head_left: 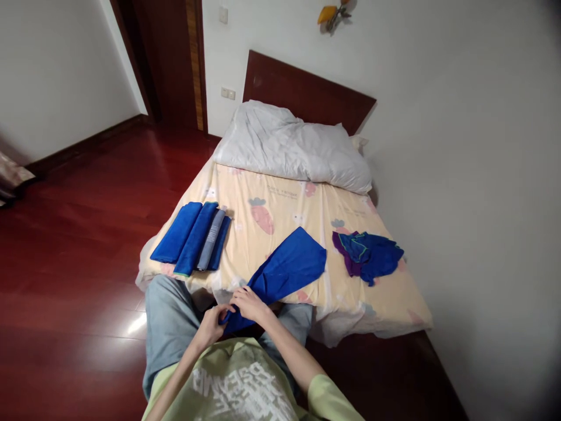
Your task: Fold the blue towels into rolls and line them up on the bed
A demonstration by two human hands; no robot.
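Left grip point(214, 323): I have it pinched on the near end of the blue cloth point(291, 266), over the lap.
Right grip point(248, 303): grasping the same cloth just beside the left grip; fingertips partly hidden.
Blue cloth: extends from both grips, forward and right, far end flat on the bed point(239, 245); I judge the bed carries its weight, so the grips control only the near end.
Folded cloths point(177, 234): side by side, forward-left of the grips, apart from the blue cloth, probably to avoid disturbance.
Loose pile point(381, 254): blue and purple, crumpled, forward-right of the grips, presumably separated from the folded cloths to prevent mixing.
White quilt point(289, 143): bunched farthest ahead, near the headboard point(307, 88).
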